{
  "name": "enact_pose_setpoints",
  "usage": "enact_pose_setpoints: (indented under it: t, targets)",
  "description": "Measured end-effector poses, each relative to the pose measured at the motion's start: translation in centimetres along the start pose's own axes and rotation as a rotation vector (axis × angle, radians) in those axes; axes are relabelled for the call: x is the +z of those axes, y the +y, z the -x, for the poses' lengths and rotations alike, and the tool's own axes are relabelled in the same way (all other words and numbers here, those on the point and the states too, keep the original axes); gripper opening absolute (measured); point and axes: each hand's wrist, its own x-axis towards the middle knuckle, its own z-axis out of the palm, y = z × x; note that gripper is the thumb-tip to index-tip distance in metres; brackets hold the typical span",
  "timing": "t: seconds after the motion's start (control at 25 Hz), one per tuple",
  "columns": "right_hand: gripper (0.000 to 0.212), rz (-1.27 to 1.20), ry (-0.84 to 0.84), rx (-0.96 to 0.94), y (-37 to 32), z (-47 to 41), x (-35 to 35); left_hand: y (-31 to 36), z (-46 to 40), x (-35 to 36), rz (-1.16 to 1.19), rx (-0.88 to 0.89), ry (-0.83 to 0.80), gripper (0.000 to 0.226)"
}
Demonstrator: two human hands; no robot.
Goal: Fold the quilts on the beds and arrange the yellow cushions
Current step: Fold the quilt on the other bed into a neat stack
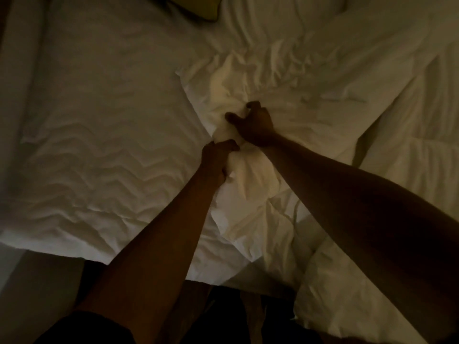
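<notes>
A dim bedroom, with the bed (99, 145) under a rumpled white sheet. At its middle the left hand (217, 155) clenches the quilt (323, 120) edge; just beyond, the right hand (253, 122) claws a bunch of it. The quilt heaps over the bed's right side, its long axis seemingly running near-to-far. The grips are close together, so lifting may bunch the fold crooked. A yellow cushion (198, 6) lies at the far edge.

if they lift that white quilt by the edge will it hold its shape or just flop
The quilt will probably flop: it bunches into deep creases where the left hand and right hand grip it. It looks puffy, so likely light for its bulk. Its far side will likely drag across the mattress rather than lift cleanly.
</notes>
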Motion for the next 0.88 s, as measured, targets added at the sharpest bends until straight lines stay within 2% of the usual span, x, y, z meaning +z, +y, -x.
enact_pose_setpoints:
  t: [0.12,0.2,0.32,0.52,0.64,0.72,0.88]
  targets:
    - [0.098,0.018,0.043,-0.057,-2.7,2.4,-2.0,0.8,2.1,0.3,-0.153,0.265,-0.111,0.057]
    - [0.107,0.040,0.035,-0.072,-4.6,4.2,-3.4,1.0,3.6,1.0,-0.371,0.434,-0.182,0.070]
    - [0.111,0.122,0.032,-0.046,-6.3,7.1,-5.6,0.2,6.1,2.4,-0.702,0.582,-0.260,0.066]
    - [0.095,0.348,0.112,-0.051,-2.8,13.9,-11.8,-2.8,12.5,5.4,-0.926,0.792,-0.367,0.045]
    - [0.067,0.371,0.137,-0.063,1.0,18.2,-14.5,-5.3,16.8,7.5,-0.986,0.927,-0.377,0.045]
    - [0.049,0.216,0.214,-0.075,4.1,21.4,-16.6,-7.3,20.6,9.1,-1.016,0.906,-0.398,0.053]
    - [0.016,-0.401,0.349,-0.105,10.4,27.7,-21.9,-12.2,25.9,12.0,-1.080,1.009,-0.283,0.070]
